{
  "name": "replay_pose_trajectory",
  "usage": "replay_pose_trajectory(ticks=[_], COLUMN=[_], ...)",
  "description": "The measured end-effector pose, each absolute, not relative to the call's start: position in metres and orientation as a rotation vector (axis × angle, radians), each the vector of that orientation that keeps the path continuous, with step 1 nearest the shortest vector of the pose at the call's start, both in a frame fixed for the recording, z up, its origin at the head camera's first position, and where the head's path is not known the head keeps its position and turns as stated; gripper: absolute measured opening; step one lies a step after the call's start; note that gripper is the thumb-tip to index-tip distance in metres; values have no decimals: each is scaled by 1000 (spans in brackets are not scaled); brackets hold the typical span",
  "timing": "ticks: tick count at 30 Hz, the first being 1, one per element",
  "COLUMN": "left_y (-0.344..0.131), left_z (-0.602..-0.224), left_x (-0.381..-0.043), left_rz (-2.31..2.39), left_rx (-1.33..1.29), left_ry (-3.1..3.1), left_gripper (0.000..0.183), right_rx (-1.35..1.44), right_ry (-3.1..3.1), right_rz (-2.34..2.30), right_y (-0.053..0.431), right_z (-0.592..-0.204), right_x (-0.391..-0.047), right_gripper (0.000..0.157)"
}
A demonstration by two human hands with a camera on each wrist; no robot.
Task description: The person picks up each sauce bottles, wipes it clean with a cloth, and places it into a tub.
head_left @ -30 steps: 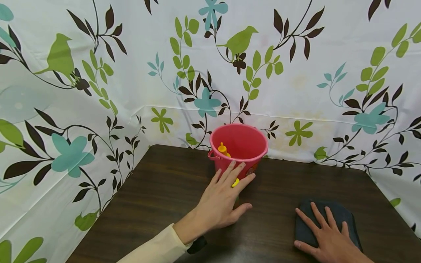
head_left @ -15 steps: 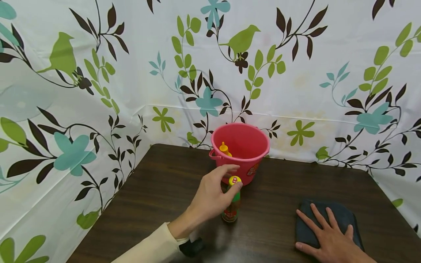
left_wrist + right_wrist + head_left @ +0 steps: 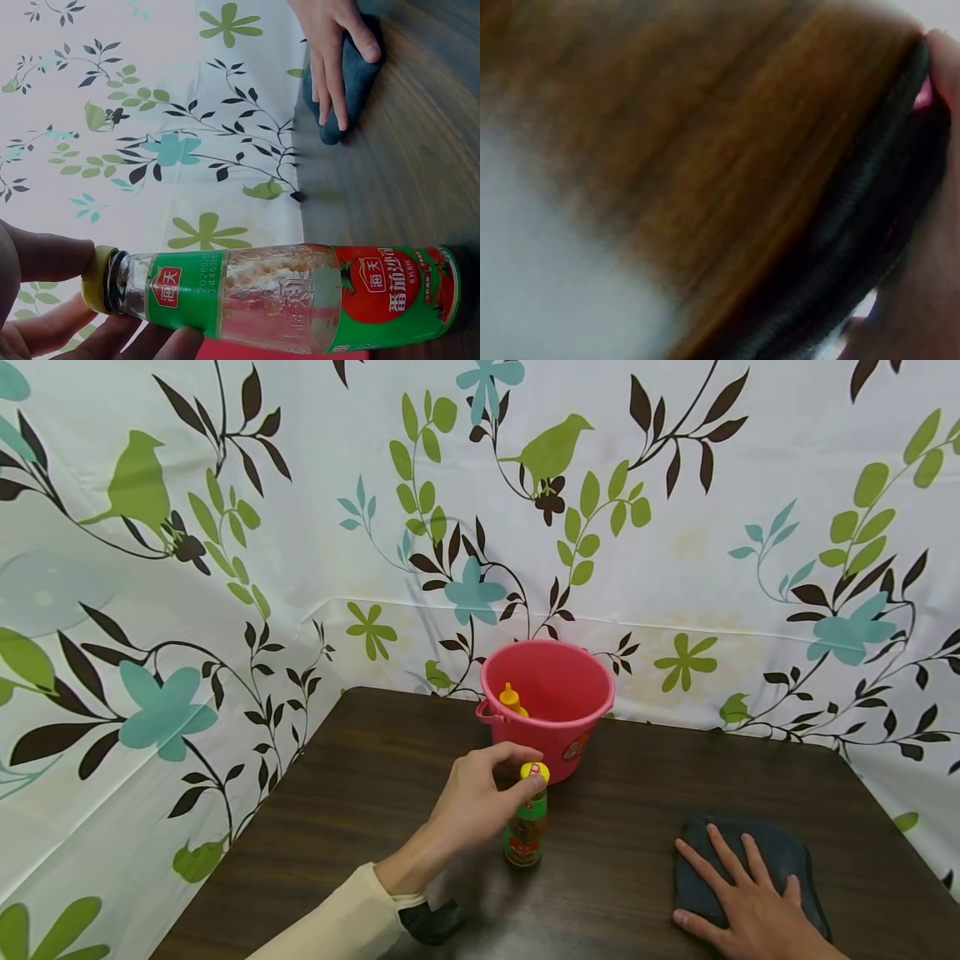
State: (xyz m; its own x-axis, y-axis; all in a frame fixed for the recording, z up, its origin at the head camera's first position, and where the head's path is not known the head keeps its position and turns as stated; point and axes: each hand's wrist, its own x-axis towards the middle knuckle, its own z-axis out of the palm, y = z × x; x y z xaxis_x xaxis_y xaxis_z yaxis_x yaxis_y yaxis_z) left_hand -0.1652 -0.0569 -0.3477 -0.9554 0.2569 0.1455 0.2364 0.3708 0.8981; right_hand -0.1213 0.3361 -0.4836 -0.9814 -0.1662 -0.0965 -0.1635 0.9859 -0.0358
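Observation:
A glass ketchup bottle (image 3: 524, 839) with a yellow cap and green-and-red labels stands upright on the dark wooden table. My left hand (image 3: 467, 802) pinches its cap between thumb and fingers, as the cap (image 3: 96, 279) in the left wrist view also shows. Spread fingers of my right hand (image 3: 757, 906) rest on a folded dark cloth (image 3: 791, 864) at the table's right. In the right wrist view, the cloth's layered edge (image 3: 855, 202) lies close to the blurred hand.
Just behind the bottle is a pink bucket (image 3: 581, 739) with a yellow nozzle-topped bottle (image 3: 510, 697) inside. A patterned leaf-and-bird sheet (image 3: 675, 527) hangs along the table's back and left. Brown table surface (image 3: 360, 777) extends left of the bucket.
My left hand, first stretched out over the bottle in front of the bucket, has drawn back and closed its thumb and fingers on the cap. The right hand stays on the cloth.

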Motion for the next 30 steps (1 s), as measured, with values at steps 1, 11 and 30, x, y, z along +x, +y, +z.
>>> replay_pose_trajectory(ticks=[1, 11, 30], left_y=[-57, -58, -58], left_z=[-348, -349, -350], left_x=[-165, -165, -166], left_rz=[1687, 1712, 1713], left_rx=[465, 462, 480], left_ry=[2587, 2584, 2582], left_gripper=[27, 26, 27], right_rx=[-248, -241, -201], right_ry=[3036, 3096, 2896], right_rz=[-37, -54, -437], right_y=[336, 335, 347], right_z=[-484, -484, -455], right_x=[-121, -123, -137], right_gripper=[92, 77, 62])
